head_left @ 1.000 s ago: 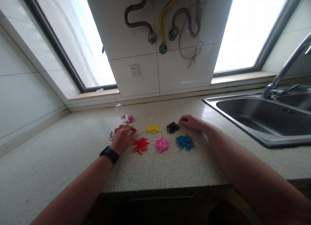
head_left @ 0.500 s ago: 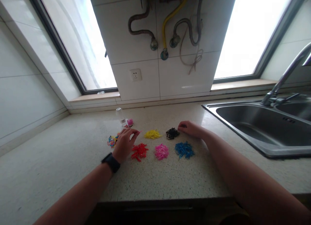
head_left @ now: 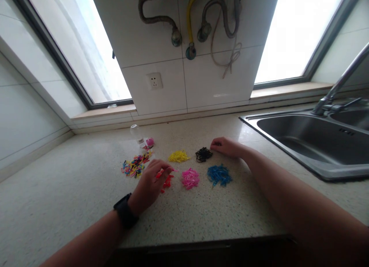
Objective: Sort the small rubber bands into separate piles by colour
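Note:
Small coloured bands lie in sorted heaps on the speckled counter (head_left: 201,217): yellow (head_left: 178,156), black (head_left: 203,154), red (head_left: 167,179), pink (head_left: 190,178) and blue (head_left: 219,174). A mixed multicoloured heap (head_left: 136,165) lies to their left. My left hand (head_left: 150,184), with a black watch on the wrist, hovers over the red heap and pinches a thin pink band at its fingertips. My right hand (head_left: 226,146) rests curled on the counter just right of the black heap; what its fingers hold, if anything, is hidden.
A small clear bottle (head_left: 137,134) with a pink cap (head_left: 150,141) lies behind the mixed heap. A steel sink (head_left: 311,140) and tap (head_left: 340,84) take up the right side. Tiled wall, socket (head_left: 154,81) and hoses rise behind; the counter's front edge is close to me.
My left hand has drawn back from the mixed heap toward me and now sits over the red heap, uncovering the mixed heap. The right hand has stayed by the black heap.

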